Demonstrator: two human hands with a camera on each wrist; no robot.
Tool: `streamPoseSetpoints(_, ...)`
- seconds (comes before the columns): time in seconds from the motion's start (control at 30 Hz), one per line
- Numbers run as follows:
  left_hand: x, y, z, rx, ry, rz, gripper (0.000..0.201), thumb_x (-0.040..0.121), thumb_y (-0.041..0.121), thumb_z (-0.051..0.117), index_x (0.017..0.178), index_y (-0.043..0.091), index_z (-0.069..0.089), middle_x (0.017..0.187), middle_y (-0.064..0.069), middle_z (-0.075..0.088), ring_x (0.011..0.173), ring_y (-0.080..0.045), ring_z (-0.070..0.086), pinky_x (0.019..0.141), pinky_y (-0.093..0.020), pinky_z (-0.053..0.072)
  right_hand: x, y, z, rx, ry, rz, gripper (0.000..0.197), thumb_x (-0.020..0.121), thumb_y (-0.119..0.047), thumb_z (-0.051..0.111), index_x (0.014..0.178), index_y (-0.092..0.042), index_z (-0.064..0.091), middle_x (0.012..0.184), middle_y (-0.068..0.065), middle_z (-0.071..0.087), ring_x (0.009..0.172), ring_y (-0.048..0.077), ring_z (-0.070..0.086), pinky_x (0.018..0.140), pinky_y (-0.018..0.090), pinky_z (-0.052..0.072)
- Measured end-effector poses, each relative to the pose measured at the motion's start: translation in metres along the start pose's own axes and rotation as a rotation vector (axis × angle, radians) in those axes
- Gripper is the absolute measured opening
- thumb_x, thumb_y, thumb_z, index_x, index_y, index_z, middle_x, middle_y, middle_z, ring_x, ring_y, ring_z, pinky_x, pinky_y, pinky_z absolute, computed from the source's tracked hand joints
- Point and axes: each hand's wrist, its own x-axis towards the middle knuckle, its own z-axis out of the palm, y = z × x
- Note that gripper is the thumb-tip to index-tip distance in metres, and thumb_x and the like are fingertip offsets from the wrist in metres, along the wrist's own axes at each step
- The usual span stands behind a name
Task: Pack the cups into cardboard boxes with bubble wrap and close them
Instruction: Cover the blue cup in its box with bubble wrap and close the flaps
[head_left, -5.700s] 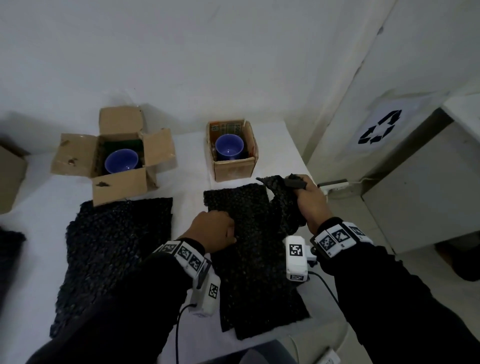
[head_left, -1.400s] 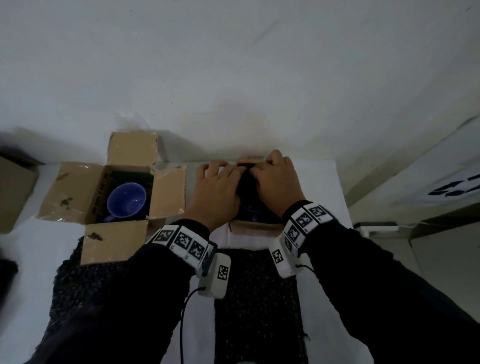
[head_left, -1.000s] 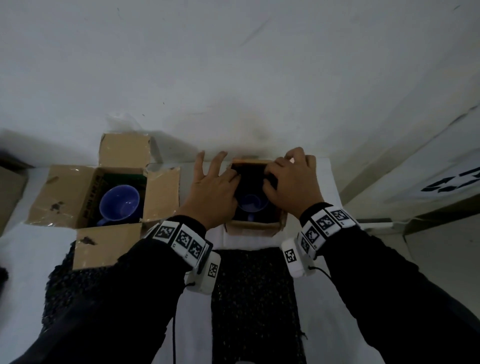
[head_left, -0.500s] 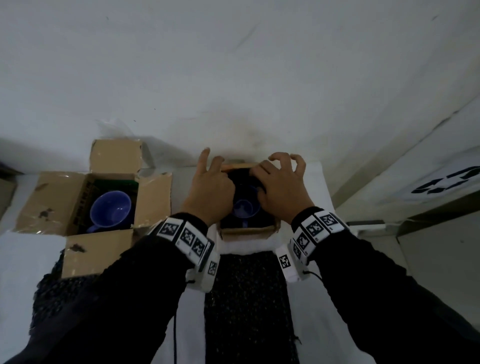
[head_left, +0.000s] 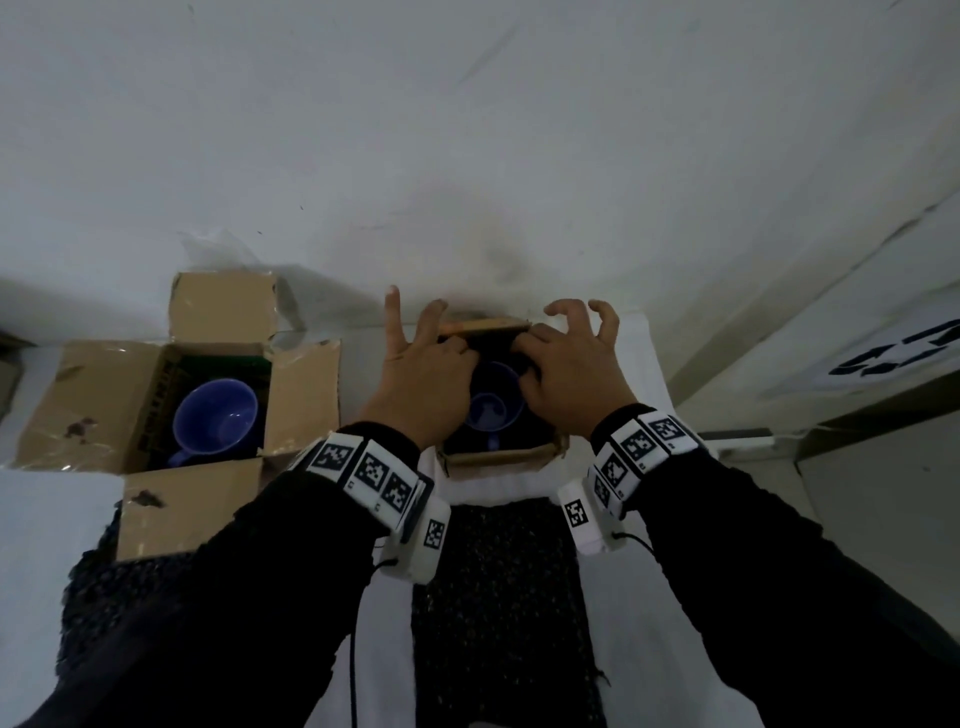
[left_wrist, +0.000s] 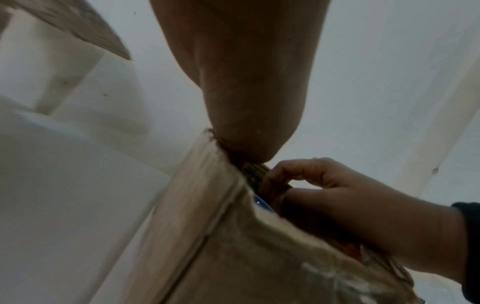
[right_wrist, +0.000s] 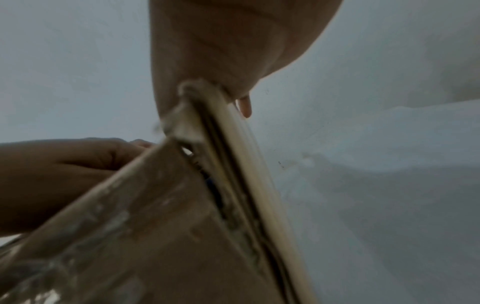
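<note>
Tucking black bubble wrap (head_left: 540, 431) around blue cup (head_left: 491, 400) inside small box (head_left: 498, 460) at table's far edge, left hand (head_left: 421, 379) and right hand (head_left: 566, 374) poking index fingers in, grasping nothing; next, fold flaps shut, second cup (head_left: 215, 415) unpadded

A plain packing corner, home or workplace unclear. Bare white wall (head_left: 467, 130), white desk (head_left: 47, 519), worn cardboard boxes (head_left: 156, 395). A recycling sign (head_left: 898, 353) hangs nearby.

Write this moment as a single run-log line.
left hand: tucking at small cardboard box | right hand: same | blue cup: inside, black bubble wrap around | box: unclosed
</note>
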Motion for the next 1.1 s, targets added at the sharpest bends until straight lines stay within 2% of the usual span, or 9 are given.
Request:
streamPoseSetpoints(0.17, 0.002, -0.007, 0.008, -0.133, -0.067, -0.029, 0.033, 0.087, 0.026, 0.043, 0.114, 0.027, 0.063, 0.130, 0.003, 0.058, 0.142, -0.031, 0.020, 0.100, -0.067, -0.025, 0.001, 0.001, 0.006, 0.020, -0.040, -0.042, 0.020, 0.075, -0.020, 0.045, 0.090, -0.019, 0.058, 0.075, -0.001, 0.066, 0.122, 0.034, 0.049, 0.110, 0.060, 0.008)
streamPoseSetpoints(0.23, -0.006, -0.010, 0.005, -0.120, -0.027, -0.019, 0.030, 0.082, 0.027, 0.048, 0.106, 0.024, 0.066, 0.117, 0.000, 0.066, 0.138, -0.031, 0.031, 0.106, -0.068, -0.019, 0.003, 0.001, 0.002, -0.016, -0.065, -0.073, 0.014, 0.075, -0.020, 0.052, 0.087, -0.019, 0.059, 0.075, -0.002, 0.065, 0.123, 0.034, 0.048, 0.111, 0.061, 0.006)
streamPoseSetpoints(0.3, -0.013, -0.014, 0.006, -0.080, 0.120, -0.008, 0.020, 0.078, 0.029, 0.052, 0.085, 0.022, 0.068, 0.089, 0.004, 0.071, 0.130, -0.031, 0.043, 0.111, -0.066, -0.008, 0.003, 0.002, -0.002, -0.054, -0.056, -0.103, 0.011, 0.074, -0.024, 0.054, 0.082, -0.020, 0.061, 0.078, -0.006, 0.066, 0.122, 0.032, 0.048, 0.111, 0.062, 0.008)
streamPoseSetpoints(0.4, -0.022, -0.017, 0.004, -0.082, 0.142, 0.007, 0.033, 0.078, 0.048, 0.045, 0.079, 0.024, 0.067, 0.080, 0.011, 0.068, 0.131, -0.030, 0.040, 0.110, -0.064, -0.013, -0.002, 0.004, -0.006, -0.066, -0.098, -0.098, 0.019, 0.075, -0.035, 0.052, 0.085, -0.023, 0.063, 0.080, -0.008, 0.066, 0.124, 0.030, 0.046, 0.111, 0.062, 0.006)
streamPoseSetpoints(0.57, -0.023, -0.013, -0.003, -0.075, 0.008, 0.055, 0.062, 0.072, 0.063, 0.025, 0.098, 0.022, 0.063, 0.100, 0.004, 0.069, 0.140, -0.032, 0.027, 0.105, -0.065, -0.023, -0.002, 0.002, -0.007, -0.086, -0.271, -0.082, 0.037, 0.074, -0.048, 0.044, 0.100, -0.024, 0.055, 0.091, 0.000, 0.066, 0.131, 0.031, 0.040, 0.111, 0.066, -0.001)
streamPoseSetpoints(0.7, -0.022, -0.012, -0.003, -0.093, -0.065, 0.067, 0.069, 0.068, 0.066, 0.036, 0.119, 0.021, 0.050, 0.128, -0.001, 0.058, 0.144, -0.032, 0.016, 0.102, -0.069, -0.024, 0.003, -0.003, -0.019, -0.017, -0.453, -0.049, 0.052, 0.078, -0.056, 0.053, 0.118, -0.025, 0.044, 0.111, 0.004, 0.062, 0.138, 0.031, 0.027, 0.111, 0.067, -0.006)
streamPoseSetpoints(0.87, -0.021, -0.010, -0.003, -0.118, -0.145, 0.038, 0.075, 0.075, 0.067, 0.054, 0.134, 0.023, 0.039, 0.136, 0.000, 0.050, 0.142, -0.034, 0.019, 0.104, -0.072, -0.015, 0.001, -0.011, -0.029, -0.040, -0.611, -0.018, 0.102, 0.063, -0.068, 0.069, 0.143, -0.029, 0.021, 0.135, 0.007, 0.052, 0.142, 0.034, 0.018, 0.108, 0.067, -0.012)
streamPoseSetpoints(0.93, -0.019, -0.005, 0.000, -0.075, -0.126, 0.019, 0.072, 0.075, 0.065, 0.058, 0.130, 0.022, 0.041, 0.129, -0.001, 0.054, 0.136, -0.034, 0.029, 0.105, -0.072, -0.011, -0.002, -0.013, -0.025, -0.070, -0.608, 0.011, 0.100, 0.066, -0.070, 0.066, 0.144, -0.025, 0.022, 0.136, 0.008, 0.050, 0.141, 0.035, 0.020, 0.109, 0.068, -0.009)
streamPoseSetpoints(1.1, -0.016, 0.003, 0.001, 0.006, -0.063, -0.014, 0.046, 0.079, 0.050, 0.060, 0.116, 0.024, 0.051, 0.112, 0.002, 0.057, 0.123, -0.032, 0.040, 0.110, -0.069, -0.002, -0.003, -0.021, -0.020, -0.154, -0.548, 0.045, 0.076, 0.069, -0.068, 0.063, 0.125, -0.020, 0.042, 0.124, 0.009, 0.054, 0.133, 0.036, 0.029, 0.109, 0.067, -0.006)
